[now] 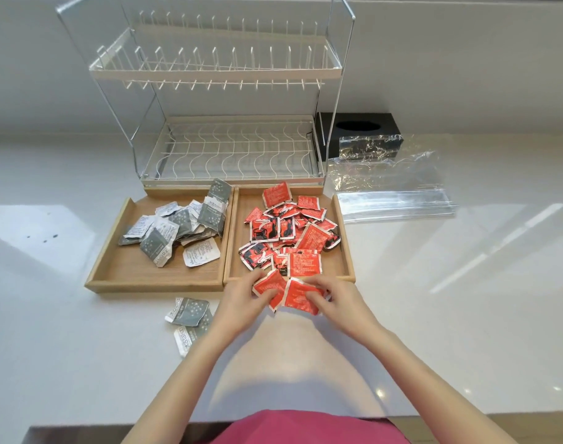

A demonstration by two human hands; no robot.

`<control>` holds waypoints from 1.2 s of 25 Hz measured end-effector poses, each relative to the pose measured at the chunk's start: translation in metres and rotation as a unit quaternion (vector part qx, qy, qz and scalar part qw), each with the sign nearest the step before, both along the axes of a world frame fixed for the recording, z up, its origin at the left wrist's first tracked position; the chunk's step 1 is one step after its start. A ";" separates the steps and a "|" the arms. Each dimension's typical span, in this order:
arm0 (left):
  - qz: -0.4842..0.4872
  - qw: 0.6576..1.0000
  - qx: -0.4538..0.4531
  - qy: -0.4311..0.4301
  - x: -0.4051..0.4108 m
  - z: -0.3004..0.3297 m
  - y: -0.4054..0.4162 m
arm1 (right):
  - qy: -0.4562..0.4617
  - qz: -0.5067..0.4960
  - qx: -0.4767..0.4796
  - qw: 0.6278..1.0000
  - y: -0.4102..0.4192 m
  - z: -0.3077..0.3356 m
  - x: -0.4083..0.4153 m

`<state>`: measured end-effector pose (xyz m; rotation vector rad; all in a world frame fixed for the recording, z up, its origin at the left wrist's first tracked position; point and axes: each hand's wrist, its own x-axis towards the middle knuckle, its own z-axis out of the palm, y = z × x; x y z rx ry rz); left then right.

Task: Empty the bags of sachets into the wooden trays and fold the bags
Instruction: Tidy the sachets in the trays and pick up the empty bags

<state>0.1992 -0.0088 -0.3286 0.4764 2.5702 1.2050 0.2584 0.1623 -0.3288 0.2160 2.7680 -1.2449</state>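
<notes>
Two wooden trays sit side by side on the white counter. The left tray (pixel 120 270) holds a heap of grey sachets (pixel 177 225). A pile of red sachets (pixel 286 229) fills the right tray (pixel 345 251). My left hand (pixel 241 299) and my right hand (pixel 334 299) are just in front of the right tray's near edge, together gripping a few red sachets (pixel 286 293). Some grey sachets (pixel 188 315) lie loose on the counter in front of the left tray. A clear plastic bag (pixel 392 190) lies flattened to the right of the trays.
A two-tier wire dish rack (pixel 222 72) stands right behind the trays. A black tissue box (pixel 357 129) sits at the back right, partly behind the plastic bag. The counter's front edge runs near my pink clothing (pixel 305 427).
</notes>
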 end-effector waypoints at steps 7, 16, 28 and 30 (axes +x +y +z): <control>-0.009 0.998 -0.021 0.061 -0.054 0.024 0.004 | 0.035 -0.071 0.030 0.996 0.015 0.027 -0.058; -0.082 0.985 -0.140 0.060 -0.067 -0.012 0.003 | -0.021 -0.047 0.123 0.991 0.007 -0.008 -0.066; -0.020 0.994 -0.054 0.090 -0.047 0.011 -0.064 | 0.089 0.033 0.083 0.992 -0.052 0.020 -0.060; 0.007 0.996 -0.057 0.073 -0.033 0.005 -0.085 | 0.052 0.079 0.066 0.993 -0.077 0.014 -0.055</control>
